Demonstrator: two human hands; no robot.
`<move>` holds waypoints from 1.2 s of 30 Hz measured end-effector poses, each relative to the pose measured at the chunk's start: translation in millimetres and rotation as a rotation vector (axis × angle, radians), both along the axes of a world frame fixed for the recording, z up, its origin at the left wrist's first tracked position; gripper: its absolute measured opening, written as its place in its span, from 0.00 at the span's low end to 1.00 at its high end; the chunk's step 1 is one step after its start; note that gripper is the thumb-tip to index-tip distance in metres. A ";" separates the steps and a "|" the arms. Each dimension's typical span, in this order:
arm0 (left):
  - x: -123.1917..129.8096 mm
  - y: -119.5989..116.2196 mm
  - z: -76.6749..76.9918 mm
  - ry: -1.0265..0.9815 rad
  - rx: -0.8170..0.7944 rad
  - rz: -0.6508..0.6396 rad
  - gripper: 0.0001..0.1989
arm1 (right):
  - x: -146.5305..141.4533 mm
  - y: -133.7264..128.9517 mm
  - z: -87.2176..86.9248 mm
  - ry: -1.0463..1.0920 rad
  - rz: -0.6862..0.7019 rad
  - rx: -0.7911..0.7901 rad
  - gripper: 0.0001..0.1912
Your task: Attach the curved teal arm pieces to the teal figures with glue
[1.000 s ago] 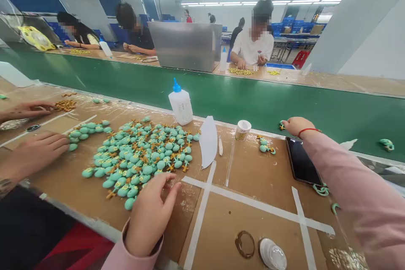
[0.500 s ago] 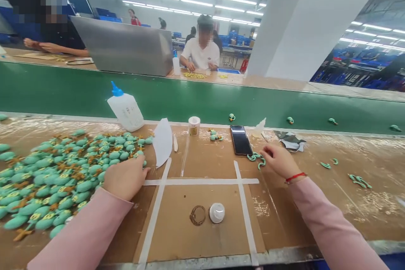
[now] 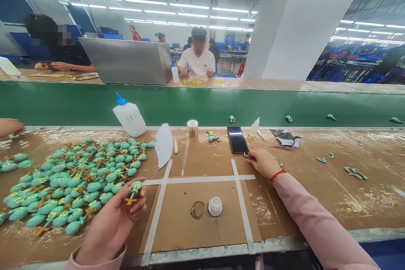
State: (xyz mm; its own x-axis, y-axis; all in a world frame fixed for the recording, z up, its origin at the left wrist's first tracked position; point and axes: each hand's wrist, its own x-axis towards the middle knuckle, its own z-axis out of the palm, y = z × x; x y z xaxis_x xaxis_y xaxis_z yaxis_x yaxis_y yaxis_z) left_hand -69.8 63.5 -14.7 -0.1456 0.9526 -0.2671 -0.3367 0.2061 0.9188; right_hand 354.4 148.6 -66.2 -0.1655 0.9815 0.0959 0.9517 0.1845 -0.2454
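My left hand (image 3: 112,219) holds a small teal moulded figure (image 3: 136,187) with an orange cross-shaped piece (image 3: 129,200) between thumb and fingers, at the right edge of a large pile of teal figures with orange bits (image 3: 72,185). My right hand (image 3: 262,163) rests on the brown cardboard work surface (image 3: 202,223) with its fingers drawn together. Its fingertips are just right of a black smartphone (image 3: 237,139). Curved teal pieces (image 3: 277,160) lie partly hidden beside it. I cannot tell whether the fingertips hold anything.
A co-worker's hand (image 3: 11,127) reaches in at the left edge. A glue bottle (image 3: 129,119), small jar (image 3: 192,128) and white paper piece (image 3: 163,145) stand behind the pile. White tape crosses the cardboard. A green conveyor belt (image 3: 190,105) runs along the far side.
My left hand has lifted a teal figure off the pile and turned it up. My right hand has shifted left toward the phone. The view has moved slightly.
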 end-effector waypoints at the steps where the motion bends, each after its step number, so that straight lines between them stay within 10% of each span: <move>1: 5.9 -4.3 0.4 -0.153 -0.043 -0.023 0.10 | -2.7 -3.4 0.8 0.000 0.024 -0.009 0.05; 16: 81.7 -45.6 3.9 -0.385 0.034 -0.186 0.14 | -14.1 -9.4 -6.1 0.046 -0.100 -0.135 0.06; 36: 89.4 -45.7 9.2 -0.409 -0.063 -0.170 0.13 | -38.0 21.7 24.4 -0.109 -0.233 -0.301 0.16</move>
